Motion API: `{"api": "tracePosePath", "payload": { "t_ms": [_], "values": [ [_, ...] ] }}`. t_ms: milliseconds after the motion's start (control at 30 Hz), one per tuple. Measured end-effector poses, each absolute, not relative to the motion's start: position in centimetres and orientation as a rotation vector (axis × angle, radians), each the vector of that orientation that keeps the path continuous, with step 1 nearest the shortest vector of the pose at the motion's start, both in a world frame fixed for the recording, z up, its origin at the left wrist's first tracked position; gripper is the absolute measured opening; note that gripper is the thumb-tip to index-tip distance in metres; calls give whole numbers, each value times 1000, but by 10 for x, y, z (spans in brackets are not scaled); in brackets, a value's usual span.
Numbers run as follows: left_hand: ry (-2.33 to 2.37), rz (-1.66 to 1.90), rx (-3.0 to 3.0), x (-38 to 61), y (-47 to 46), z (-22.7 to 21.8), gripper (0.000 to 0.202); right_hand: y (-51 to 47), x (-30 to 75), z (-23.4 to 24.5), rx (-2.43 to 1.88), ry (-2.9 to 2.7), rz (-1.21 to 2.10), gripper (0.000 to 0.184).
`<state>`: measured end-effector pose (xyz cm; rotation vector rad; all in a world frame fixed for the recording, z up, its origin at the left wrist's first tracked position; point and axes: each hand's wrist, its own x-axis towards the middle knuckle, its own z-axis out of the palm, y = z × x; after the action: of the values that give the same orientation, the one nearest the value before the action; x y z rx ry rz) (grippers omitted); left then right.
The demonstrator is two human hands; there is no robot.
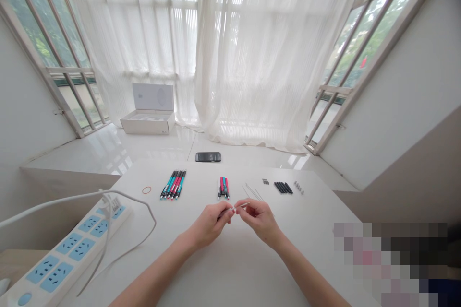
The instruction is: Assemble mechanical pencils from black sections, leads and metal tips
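My left hand (212, 223) and my right hand (260, 218) meet above the middle of the white table (230, 268), fingers pinched. Between them they hold a thin pen refill (240, 206), a pale rod pointing up to the right. The left fingertips pinch its near end, where a small part shows that I cannot make out. Just beyond the hands lie three assembled pens (224, 187) and a few loose thin refills (253, 192). Further left lies a bundle of several teal, red and black pens (173, 184).
Black pen grips (283, 187), small dark parts (265, 181) and small metal tips (298, 187) lie at the table's right. A rubber band (147, 190) and a power strip (72, 244) with its cable sit left. A phone (208, 157) and an open white box (148, 115) lie beyond.
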<state>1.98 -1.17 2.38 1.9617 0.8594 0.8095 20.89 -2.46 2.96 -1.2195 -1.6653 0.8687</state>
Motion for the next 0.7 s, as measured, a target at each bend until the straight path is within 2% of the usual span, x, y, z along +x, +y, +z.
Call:
{"api": "tracePosePath", "payload": {
  "t_ms": [167, 367, 700],
  "values": [
    [839, 798, 1973, 19, -11, 22, 28, -25, 207, 28, -1218, -1660, 930, 26],
    [855, 828, 1985, 20, -9, 19, 28, -24, 206, 25, -1238, -1641, 891, 21],
    [867, 804, 1975, 20, -11, 22, 30, -24, 207, 27, -1223, -1632, 953, 23]
  ]
}}
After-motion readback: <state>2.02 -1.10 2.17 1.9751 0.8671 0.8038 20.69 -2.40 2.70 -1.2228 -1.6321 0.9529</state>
